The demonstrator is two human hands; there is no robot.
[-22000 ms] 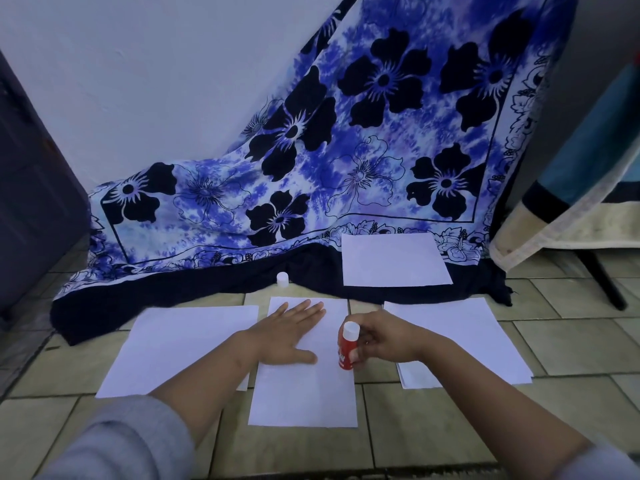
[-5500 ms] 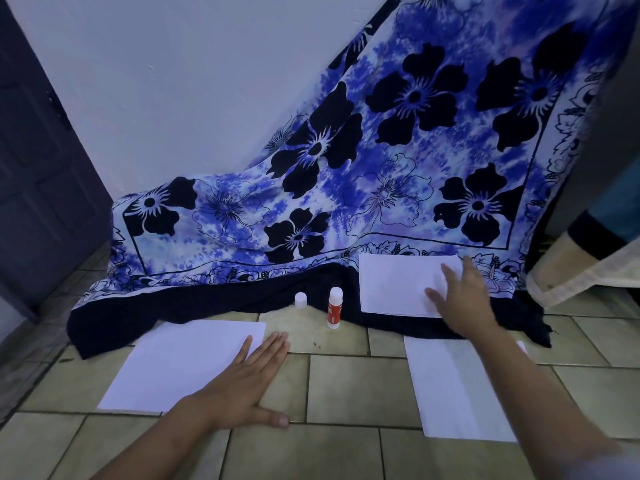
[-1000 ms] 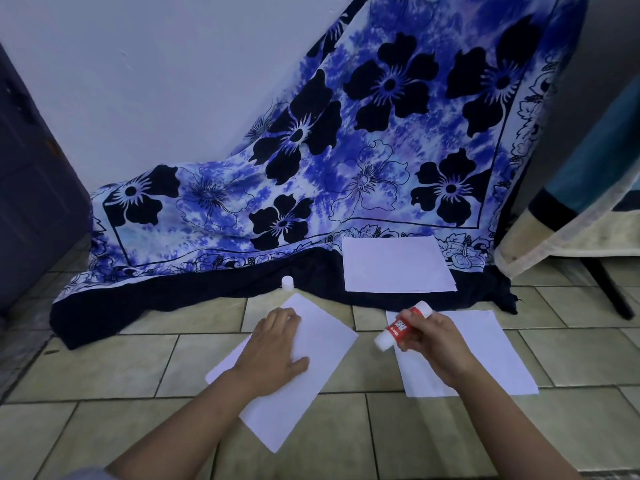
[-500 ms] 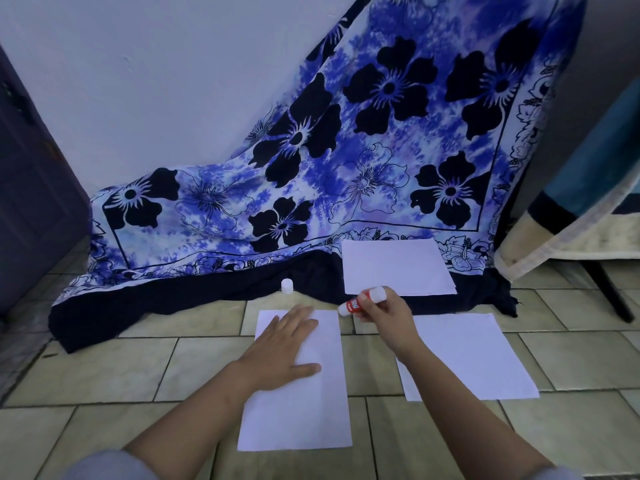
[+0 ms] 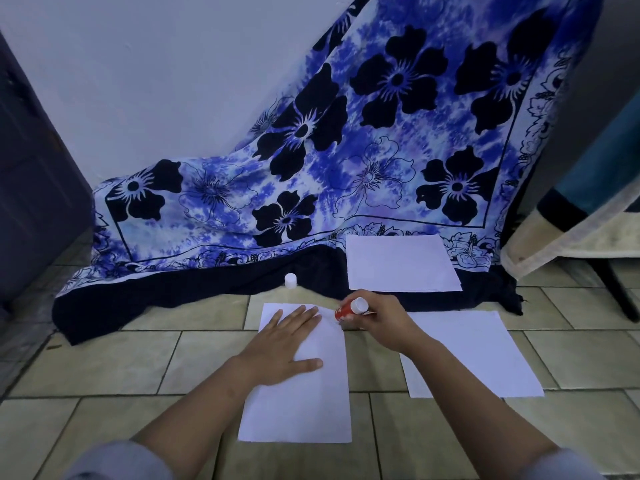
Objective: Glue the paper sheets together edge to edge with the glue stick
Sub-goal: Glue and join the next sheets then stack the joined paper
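From the head camera, the left hand (image 5: pixel 287 344) is lying flat, fingers straight, pressing on the middle paper sheet (image 5: pixel 304 407) on the tiled floor (image 5: pixel 104 368). The right hand (image 5: pixel 381 317) is gripping the tilted glue stick (image 5: pixel 348 309) with curled fingers, its lower end touching that sheet's far right corner. A second sheet (image 5: pixel 478 358) is lying to the right, apart. A third (image 5: pixel 398 266) is resting on the flowered cloth (image 5: pixel 346 150), with the white cap (image 5: pixel 290 280) standing near its edge.
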